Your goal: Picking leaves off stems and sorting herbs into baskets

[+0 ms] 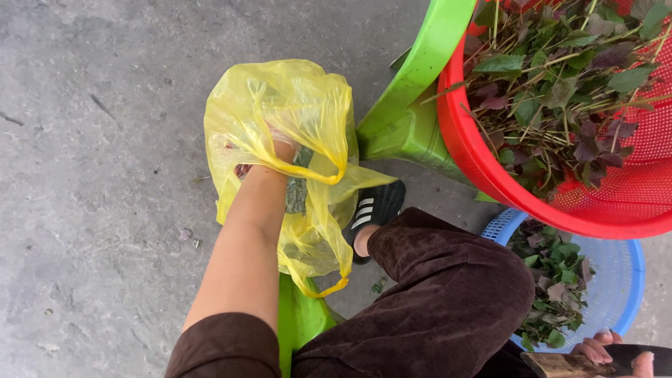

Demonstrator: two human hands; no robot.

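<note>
My left hand (280,148) is pushed into a thin yellow plastic bag (294,98) that stands on the concrete floor. The bag covers the fingers, so I cannot see what they hold; one bag handle loops across the wrist. Something dark and greenish shows through the plastic below the hand. My right hand (595,348) is at the bottom right edge, its fingers closed on a knife (560,364) with a wooden handle and dark blade, just beside a blue basket (619,273).
A red mesh basket (476,168) full of green and purple leafy stems rests against a green plastic stool (413,105). The blue basket holds plucked leaves. My brown-trousered leg and black striped shoe (374,210) lie between; another green stool (297,322) is under me.
</note>
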